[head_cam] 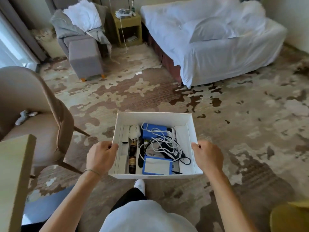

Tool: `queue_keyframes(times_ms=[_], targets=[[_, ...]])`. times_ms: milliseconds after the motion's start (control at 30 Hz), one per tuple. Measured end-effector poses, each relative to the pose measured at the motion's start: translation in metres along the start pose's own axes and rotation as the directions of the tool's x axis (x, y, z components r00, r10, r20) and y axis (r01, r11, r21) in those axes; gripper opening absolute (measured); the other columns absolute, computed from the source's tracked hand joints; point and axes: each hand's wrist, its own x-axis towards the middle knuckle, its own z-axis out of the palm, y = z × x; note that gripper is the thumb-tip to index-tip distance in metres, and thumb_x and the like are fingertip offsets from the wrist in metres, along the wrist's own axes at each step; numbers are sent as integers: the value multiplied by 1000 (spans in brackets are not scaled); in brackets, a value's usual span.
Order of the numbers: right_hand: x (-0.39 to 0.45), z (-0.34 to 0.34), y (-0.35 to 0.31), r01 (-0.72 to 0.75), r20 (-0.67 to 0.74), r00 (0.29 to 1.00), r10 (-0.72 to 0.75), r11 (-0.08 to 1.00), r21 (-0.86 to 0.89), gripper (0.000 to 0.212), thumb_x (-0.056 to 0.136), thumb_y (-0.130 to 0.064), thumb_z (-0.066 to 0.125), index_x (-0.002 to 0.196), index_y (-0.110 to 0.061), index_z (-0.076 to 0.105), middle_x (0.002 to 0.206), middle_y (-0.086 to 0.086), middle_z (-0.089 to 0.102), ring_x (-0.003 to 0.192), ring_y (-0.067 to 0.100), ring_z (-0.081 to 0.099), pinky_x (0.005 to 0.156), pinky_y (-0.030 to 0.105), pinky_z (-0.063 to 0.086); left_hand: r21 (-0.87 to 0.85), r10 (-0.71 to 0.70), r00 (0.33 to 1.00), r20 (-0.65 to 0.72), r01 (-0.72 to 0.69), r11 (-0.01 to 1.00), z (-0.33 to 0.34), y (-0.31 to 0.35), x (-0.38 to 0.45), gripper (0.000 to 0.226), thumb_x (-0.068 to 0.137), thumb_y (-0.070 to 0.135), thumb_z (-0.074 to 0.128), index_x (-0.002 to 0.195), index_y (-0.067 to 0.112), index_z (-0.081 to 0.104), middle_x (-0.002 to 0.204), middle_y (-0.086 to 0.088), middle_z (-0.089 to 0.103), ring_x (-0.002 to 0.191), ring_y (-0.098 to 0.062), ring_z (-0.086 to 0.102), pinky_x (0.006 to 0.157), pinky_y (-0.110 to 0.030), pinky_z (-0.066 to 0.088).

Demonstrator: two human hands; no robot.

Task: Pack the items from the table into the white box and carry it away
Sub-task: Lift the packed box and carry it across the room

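Both arms reach forward. The left hand and right hand each grip a side wall of the white box, held between them above the carpet, with cables and blue packs inside.

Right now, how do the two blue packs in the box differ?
The far blue pack shows a plain blue face; the near blue pack bears a large white label. White cable loops over the far one; the near one lies uncovered at the box's near wall. Both are blue, rectangular, and lie inside the white box.
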Motion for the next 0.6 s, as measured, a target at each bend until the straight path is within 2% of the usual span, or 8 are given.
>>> queue_keyframes(times_ms=[100, 200, 400, 500, 600], targets=[[-1, -18, 44, -116, -33, 993, 115, 993, -12, 54, 94, -29, 60, 50, -17, 32, 43, -5, 31, 41, 15, 25, 47, 26, 19, 9, 72, 996, 61, -72, 997, 34, 37, 7, 49, 86, 25, 60, 45, 13, 39, 38, 5, 36, 38, -16, 34, 44, -27, 30], [-2, -37, 86, -211, -79, 975, 210, 977, -9, 54, 95, -31, 59, 50, -17, 32, 44, -4, 31, 42, 17, 27, 48, 28, 21, 14, 161, 977, 143, -165, 986, 69, 73, 14, 48, 86, 24, 61, 46, 10, 39, 37, 7, 33, 38, -14, 30, 43, -24, 25], [-2, -71, 169, -368, -110, 923, 368, 930, 17, 50, 97, -33, 55, 55, -15, 35, 49, 2, 36, 45, 20, 32, 50, 31, 24, -13, 260, 916, 306, -269, 963, 141, 151, 21, 49, 86, 26, 59, 45, 17, 35, 38, 6, 33, 39, -15, 30, 45, -25, 27], [-4, -88, 207, -412, -127, 900, 417, 909, 66, 52, 97, -29, 57, 54, -18, 30, 49, -2, 26, 46, 17, 23, 50, 30, 19, 18, 268, 899, 348, -292, 956, 172, 192, 17, 48, 86, 26, 59, 46, 17, 34, 39, 6, 33, 38, -15, 31, 43, -26, 26], [-5, -108, 243, -452, -149, 876, 459, 889, 78, 53, 97, -28, 58, 54, -17, 31, 49, 0, 27, 48, 18, 24, 50, 29, 20, 16, 289, 877, 384, -319, 947, 202, 233, 6, 49, 88, 25, 58, 46, 17, 34, 40, 5, 33, 40, -15, 32, 43, -26, 25]])
